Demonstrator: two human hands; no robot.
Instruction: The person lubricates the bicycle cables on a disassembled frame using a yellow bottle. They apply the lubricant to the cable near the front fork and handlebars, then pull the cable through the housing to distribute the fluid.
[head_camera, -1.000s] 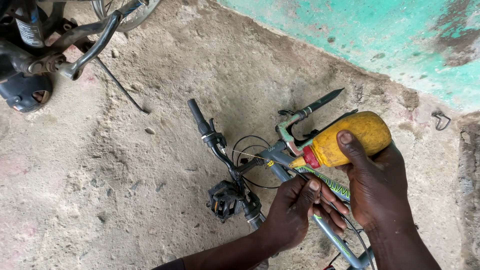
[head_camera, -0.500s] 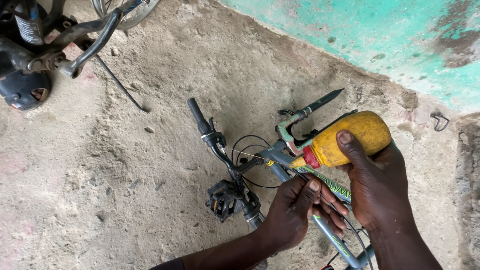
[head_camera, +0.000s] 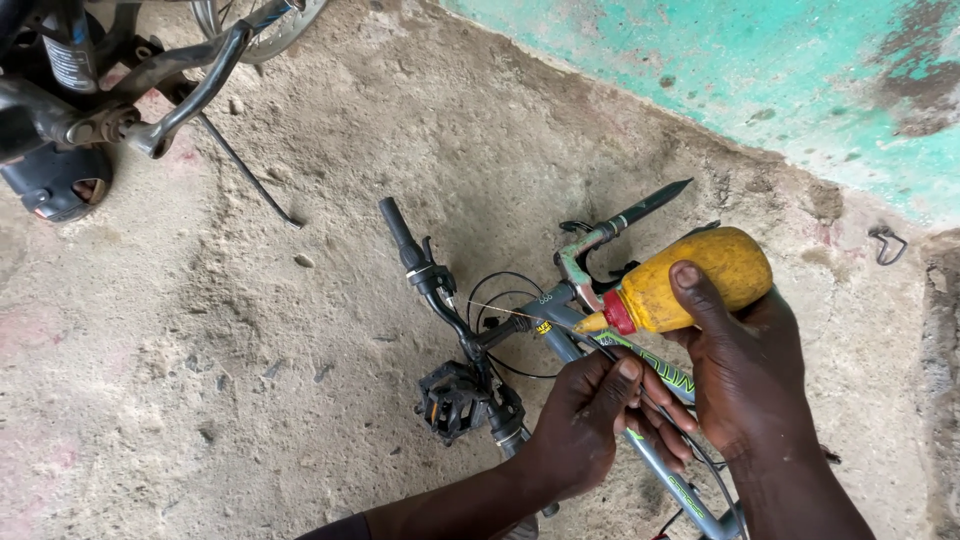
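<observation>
- Oiling of a thin brake cable (head_camera: 500, 311) in hand, judged from the yellow squeeze bottle (head_camera: 690, 278) tipped nozzle-first toward the grey bicycle frame (head_camera: 600, 352).
- Right hand (head_camera: 745, 375) wrapped around the bottle's belly just right of the frame, thumb pressed on top; red collar and nozzle tip almost touching the frame tube.
- Left hand (head_camera: 590, 420) closed narrow below the nozzle, fingertips pinching the cable housing against the frame; bare wire end poking out leftward from the frame toward the handlebar (head_camera: 430, 275).
- Handlebar lying across the concrete floor (head_camera: 250, 380) left of the frame, black grip pointing up-left, pedal (head_camera: 452, 400) below it.
- Second black grip (head_camera: 650, 205) above the frame, pointing toward the turquoise wall (head_camera: 750, 70).
- Another bicycle's crank and fork (head_camera: 150, 90) well apart from the frame, at upper left.
- Small metal hook (head_camera: 885, 243) on the floor, far right of the frame.
- Next move probably calls for a gentle squeeze with the nozzle held right at the housing mouth, left pinch kept steady so the wire stays put; too hard a press likely to spill oil over frame and fingers.
</observation>
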